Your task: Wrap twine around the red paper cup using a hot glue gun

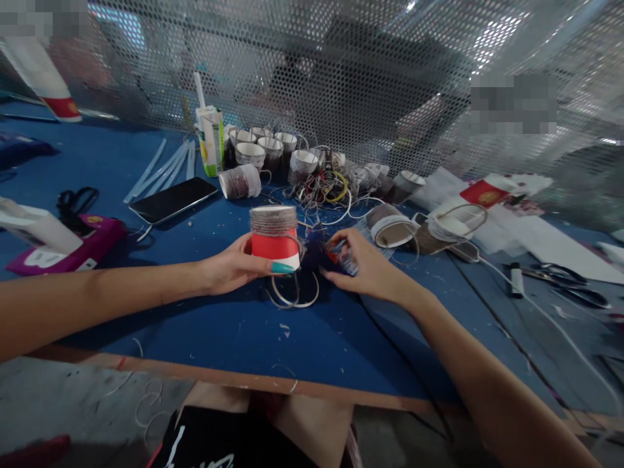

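My left hand (234, 266) grips a red and white paper cup (275, 239) that stands upside down on the blue table (234, 331); brown twine is wound around the cup's upper half. My right hand (365, 263) rests on the table just right of the cup, its fingers closed on a small dark and red object (336, 255) that I cannot make out. Loops of pale cord (295, 296) lie on the table below the cup.
Several twine-wrapped cups (258, 153) and a tangle of cords (326, 188) sit behind. A phone (173, 199), a juice carton (210, 140), white strips (160, 168) and black scissors (75, 198) lie left. More scissors (568, 286) and papers (517, 227) lie right. Perforated metal screen (341, 78) backs the table.
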A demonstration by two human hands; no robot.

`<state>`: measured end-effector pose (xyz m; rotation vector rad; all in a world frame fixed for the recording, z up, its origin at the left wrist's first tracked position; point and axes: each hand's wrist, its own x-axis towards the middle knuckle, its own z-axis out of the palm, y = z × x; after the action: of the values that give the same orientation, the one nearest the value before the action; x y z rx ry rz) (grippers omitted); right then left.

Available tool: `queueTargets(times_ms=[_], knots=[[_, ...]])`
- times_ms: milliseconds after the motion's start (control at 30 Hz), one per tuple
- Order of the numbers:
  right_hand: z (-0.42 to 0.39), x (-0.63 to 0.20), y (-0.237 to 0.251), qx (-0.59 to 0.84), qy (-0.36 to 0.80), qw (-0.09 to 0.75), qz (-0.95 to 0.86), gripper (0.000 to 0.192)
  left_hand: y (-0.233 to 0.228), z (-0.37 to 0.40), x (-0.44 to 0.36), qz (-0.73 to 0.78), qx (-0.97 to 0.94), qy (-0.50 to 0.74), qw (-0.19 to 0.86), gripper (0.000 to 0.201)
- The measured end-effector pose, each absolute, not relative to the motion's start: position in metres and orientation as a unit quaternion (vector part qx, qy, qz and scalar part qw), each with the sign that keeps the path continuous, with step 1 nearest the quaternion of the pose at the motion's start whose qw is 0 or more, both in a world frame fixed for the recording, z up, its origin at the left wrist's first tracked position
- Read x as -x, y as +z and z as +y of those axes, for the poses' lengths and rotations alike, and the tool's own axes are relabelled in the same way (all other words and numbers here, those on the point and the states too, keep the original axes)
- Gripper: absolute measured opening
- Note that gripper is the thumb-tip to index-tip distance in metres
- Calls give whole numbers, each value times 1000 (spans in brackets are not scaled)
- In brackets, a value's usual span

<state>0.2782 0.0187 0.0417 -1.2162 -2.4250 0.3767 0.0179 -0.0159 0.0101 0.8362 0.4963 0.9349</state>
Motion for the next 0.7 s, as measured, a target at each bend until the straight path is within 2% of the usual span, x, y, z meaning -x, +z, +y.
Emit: queueTargets(times_ms=[100,200,267,367,433,500,600,700], knots=[[10,-270,39,476,126,113,-863,41,10,-17,-19,217,-433,430,762,48],[7,-264,34,518,108,107,-842,36,10,-18,-19,218,-434,433,760,49],[10,-264,32,533,94,146,-828,30,11,-17,-19,233,-409,446,761,49],[13,-266,35,527,123,292,-789,26,11,-16,-19,252,-379,459,763,51],[13,-265,39,497,225,404,-735,27,11,-15,-18,258,-371,460,765,52],[9,-263,44,455,353,469,-669,30,11,-15,-18,251,-367,458,770,51],[-3,-258,52,400,488,480,-609,30,11,-14,-18,245,-358,454,778,51],[-16,-253,55,367,528,476,-600,30,12,-15,-17,264,-346,451,779,50]])
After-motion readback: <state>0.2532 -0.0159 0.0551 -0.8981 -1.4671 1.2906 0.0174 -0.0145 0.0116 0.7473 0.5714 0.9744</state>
